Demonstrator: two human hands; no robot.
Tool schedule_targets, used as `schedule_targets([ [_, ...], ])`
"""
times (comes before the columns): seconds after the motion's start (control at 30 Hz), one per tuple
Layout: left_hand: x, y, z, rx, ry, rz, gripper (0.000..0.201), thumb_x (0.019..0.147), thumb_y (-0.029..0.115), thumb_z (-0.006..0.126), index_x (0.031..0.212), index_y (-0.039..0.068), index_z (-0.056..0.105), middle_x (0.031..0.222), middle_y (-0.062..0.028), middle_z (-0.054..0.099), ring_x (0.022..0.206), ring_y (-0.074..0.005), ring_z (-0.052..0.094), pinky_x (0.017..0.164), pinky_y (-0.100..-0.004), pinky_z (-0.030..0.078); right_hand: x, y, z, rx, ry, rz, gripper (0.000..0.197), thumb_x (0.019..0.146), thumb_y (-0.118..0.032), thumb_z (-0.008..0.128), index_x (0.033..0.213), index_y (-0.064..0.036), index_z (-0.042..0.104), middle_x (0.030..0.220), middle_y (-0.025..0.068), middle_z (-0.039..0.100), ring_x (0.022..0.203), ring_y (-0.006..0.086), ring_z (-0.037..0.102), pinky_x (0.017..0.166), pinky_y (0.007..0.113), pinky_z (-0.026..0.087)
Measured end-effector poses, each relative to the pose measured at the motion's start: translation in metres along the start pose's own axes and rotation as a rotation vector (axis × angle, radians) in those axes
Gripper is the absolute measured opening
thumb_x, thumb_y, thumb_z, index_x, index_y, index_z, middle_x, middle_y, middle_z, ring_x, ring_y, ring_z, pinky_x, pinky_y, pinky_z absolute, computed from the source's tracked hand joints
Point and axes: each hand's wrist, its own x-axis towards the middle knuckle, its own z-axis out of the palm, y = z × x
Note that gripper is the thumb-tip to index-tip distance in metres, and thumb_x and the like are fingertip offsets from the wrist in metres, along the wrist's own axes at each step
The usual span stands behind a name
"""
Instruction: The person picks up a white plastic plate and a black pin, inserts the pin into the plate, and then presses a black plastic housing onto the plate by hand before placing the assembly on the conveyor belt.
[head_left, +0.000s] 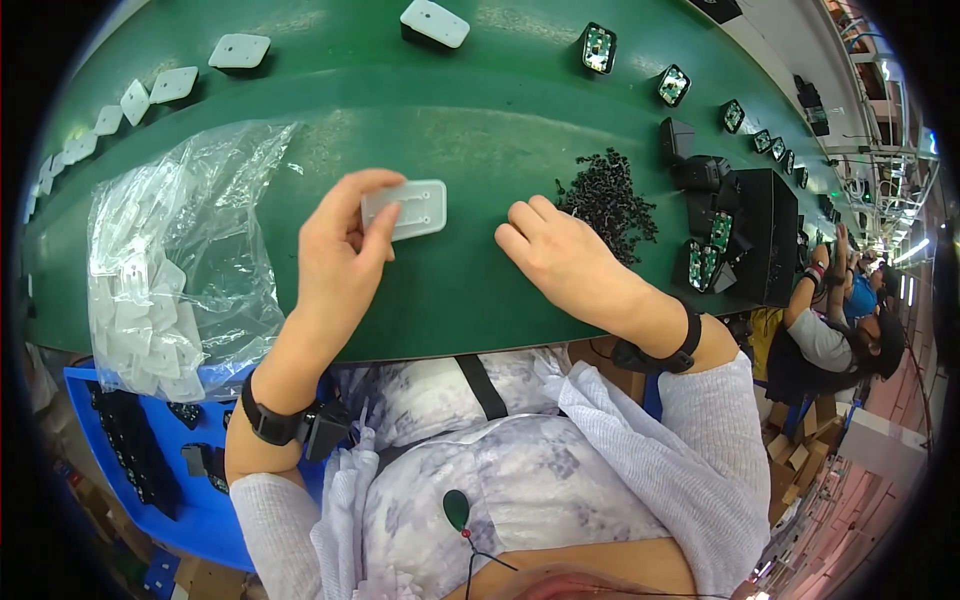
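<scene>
My left hand (335,250) grips a white rectangular plastic cover (408,208) by its left end, just above the green conveyor belt (480,130). My right hand (555,255) rests knuckles-up on the belt to the right of the cover, fingers curled; whether anything is inside them is hidden. A pile of small black parts (607,203) lies just beyond my right hand. Both wrists wear black bands.
A clear plastic bag (175,255) of white covers lies at the left. More white covers (238,50) and open black units with green boards (598,48) ride along the belt's far side. Black housings (740,230) stand at right; another person (835,335) sits beyond. A blue bin (150,470) is at lower left.
</scene>
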Motion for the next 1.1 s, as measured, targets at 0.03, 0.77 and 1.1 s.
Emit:
schedule_targets([
  [0.03, -0.001, -0.006, 0.001, 0.015, -0.035, -0.033, 0.019, 0.088, -0.001, 0.059, 0.107, 0.003, 0.062, 0.09, -0.0028, 0.061, 0.058, -0.0052, 0.052, 0.05, -0.0196, 0.041, -0.001, -0.001, -0.002, -0.005, -0.045, 0.017, 0.023, 0.072, -0.001, 0.058, 0.094, -0.0005, 0.055, 0.086, 0.0108, 0.048, 0.081, 0.0252, 0.052, 0.069, 0.033, 0.049],
  [0.77, 0.001, -0.006, 0.009, 0.074, -0.061, 0.282, 0.017, 0.085, -0.005, 0.061, 0.101, 0.0, 0.064, 0.08, -0.0085, 0.057, 0.054, -0.0142, 0.057, 0.047, -0.0255, 0.046, 0.059, -0.035, 0.005, 1.459, 0.461, 0.43, 0.018, 0.087, 0.003, 0.065, 0.102, 0.0011, 0.055, 0.092, 0.0065, 0.06, 0.081, 0.0105, 0.059, 0.068, 0.021, 0.049],
  [1.1, 0.0, -0.007, 0.008, 0.175, -0.061, 0.279, 0.013, 0.086, -0.004, 0.06, 0.099, -0.001, 0.064, 0.081, -0.0089, 0.057, 0.058, -0.0159, 0.06, 0.048, -0.0263, 0.05, 0.057, -0.034, 0.017, 1.039, 0.53, 0.289, 0.017, 0.085, 0.003, 0.067, 0.101, 0.0006, 0.059, 0.097, 0.0068, 0.058, 0.084, 0.0111, 0.058, 0.073, 0.023, 0.048],
])
